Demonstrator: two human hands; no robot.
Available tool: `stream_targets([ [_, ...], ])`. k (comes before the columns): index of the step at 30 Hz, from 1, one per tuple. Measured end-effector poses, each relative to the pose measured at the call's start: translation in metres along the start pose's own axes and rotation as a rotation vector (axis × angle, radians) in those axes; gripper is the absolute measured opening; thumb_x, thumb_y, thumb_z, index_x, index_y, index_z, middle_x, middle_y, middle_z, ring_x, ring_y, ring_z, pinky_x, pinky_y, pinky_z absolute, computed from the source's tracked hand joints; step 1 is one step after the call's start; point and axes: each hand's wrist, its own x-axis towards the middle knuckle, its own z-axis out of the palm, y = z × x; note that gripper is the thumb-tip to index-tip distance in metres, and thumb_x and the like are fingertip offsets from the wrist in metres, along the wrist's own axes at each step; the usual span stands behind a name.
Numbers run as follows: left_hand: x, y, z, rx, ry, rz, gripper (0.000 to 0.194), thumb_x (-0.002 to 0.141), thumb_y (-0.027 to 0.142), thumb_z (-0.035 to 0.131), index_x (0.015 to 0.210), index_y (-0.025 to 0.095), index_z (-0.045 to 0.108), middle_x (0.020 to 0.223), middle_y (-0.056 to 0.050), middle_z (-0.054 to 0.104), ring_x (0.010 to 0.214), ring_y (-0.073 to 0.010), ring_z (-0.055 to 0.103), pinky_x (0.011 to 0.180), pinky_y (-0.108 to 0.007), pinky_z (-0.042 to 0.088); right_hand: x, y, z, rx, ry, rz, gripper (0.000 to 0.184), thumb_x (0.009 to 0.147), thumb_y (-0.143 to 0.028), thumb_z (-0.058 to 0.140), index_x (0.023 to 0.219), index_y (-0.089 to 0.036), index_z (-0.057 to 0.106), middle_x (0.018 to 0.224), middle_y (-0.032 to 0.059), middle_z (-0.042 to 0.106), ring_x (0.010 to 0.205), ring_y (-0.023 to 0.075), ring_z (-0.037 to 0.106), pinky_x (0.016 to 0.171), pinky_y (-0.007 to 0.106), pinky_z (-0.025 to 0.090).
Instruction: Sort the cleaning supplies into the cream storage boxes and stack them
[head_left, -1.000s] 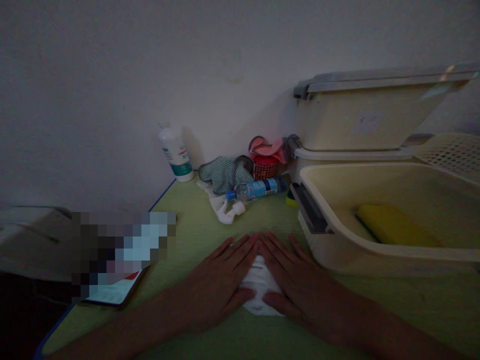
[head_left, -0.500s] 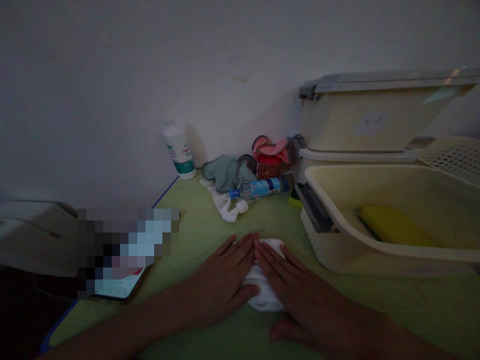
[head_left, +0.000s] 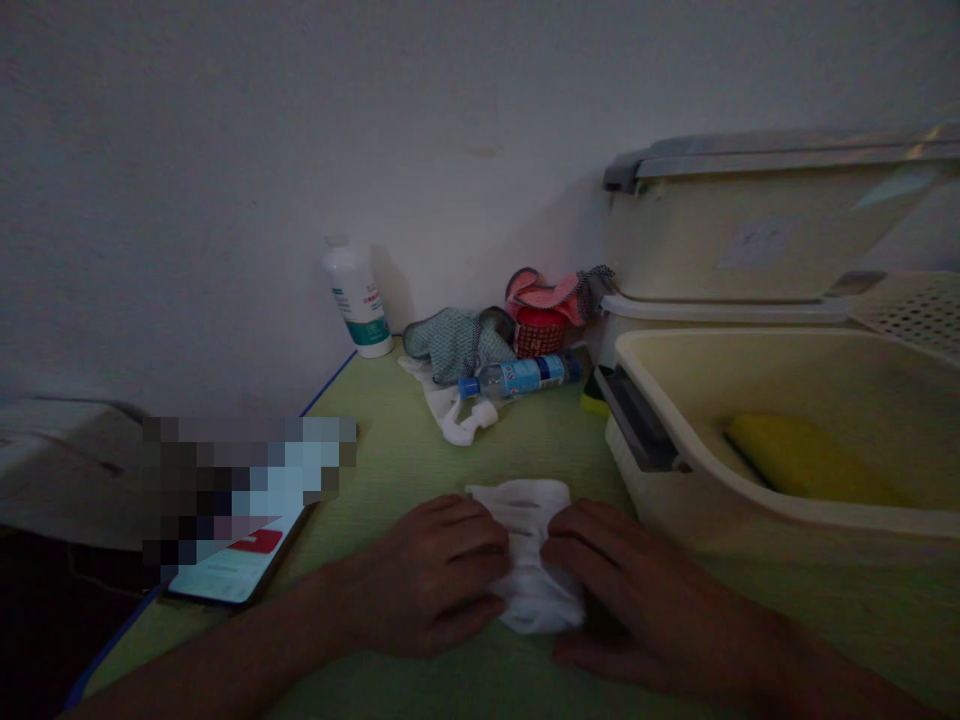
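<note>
A white cloth (head_left: 534, 530), folded small and wrinkled, lies on the green tabletop in front of me. At its left edge is my left hand (head_left: 435, 570), knuckles up, with the bent fingers closed on the fabric. My right hand (head_left: 637, 590) grips the right edge with curled fingers. Its thumb sits lower, near the cloth's bottom right corner. The fingertips of both hands are partly hidden.
A phone (head_left: 225, 570) lies at left. Behind are a white bottle (head_left: 358, 300), grey-green cloth (head_left: 450, 345), red-pink cloth item (head_left: 540, 310), clear blue-capped bottle (head_left: 525, 375) and white piece (head_left: 465, 420). A cream bin (head_left: 720, 525) holding a yellow item (head_left: 810, 460) stands right, before stacked boxes (head_left: 697, 240).
My hands have moved apart, from lying flat with fingertips together over the cloth to its two sides. Their fingers are now curled, and more of the cloth shows.
</note>
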Motion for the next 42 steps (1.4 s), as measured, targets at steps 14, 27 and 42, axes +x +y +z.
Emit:
stream_targets([
  [14,0.002,0.006,0.009,-0.028,-0.208,-0.171,0.044,0.072,0.042,0.062,0.105,0.014,0.051,0.101,-0.011,0.058,0.095,-0.0239,0.052,0.089,-0.040,0.042,0.003,-0.006,0.003,0.071,-0.091,0.077,0.032,0.074,-0.018,0.056,0.106,-0.014,0.056,0.106,0.0096,0.057,0.102,0.0234,0.050,0.092,0.039,0.043],
  [27,0.002,0.002,0.010,0.023,-0.078,-0.162,0.026,0.081,0.010,0.041,0.103,0.015,0.055,0.100,-0.010,0.065,0.092,-0.0195,0.057,0.085,-0.035,0.046,0.004,-0.006,-0.002,0.014,0.015,0.054,0.016,0.081,-0.012,0.046,0.095,-0.013,0.054,0.090,0.0094,0.061,0.086,0.0203,0.057,0.073,0.031,0.048],
  [42,0.004,0.001,0.015,-0.297,0.103,-0.461,0.018,0.086,0.022,0.046,0.095,0.016,0.060,0.087,-0.006,0.067,0.081,-0.0167,0.061,0.074,-0.029,0.048,0.005,0.006,0.006,0.394,0.095,0.351,0.018,0.084,-0.017,0.048,0.101,-0.020,0.048,0.087,0.0022,0.063,0.076,0.0153,0.060,0.067,0.027,0.045],
])
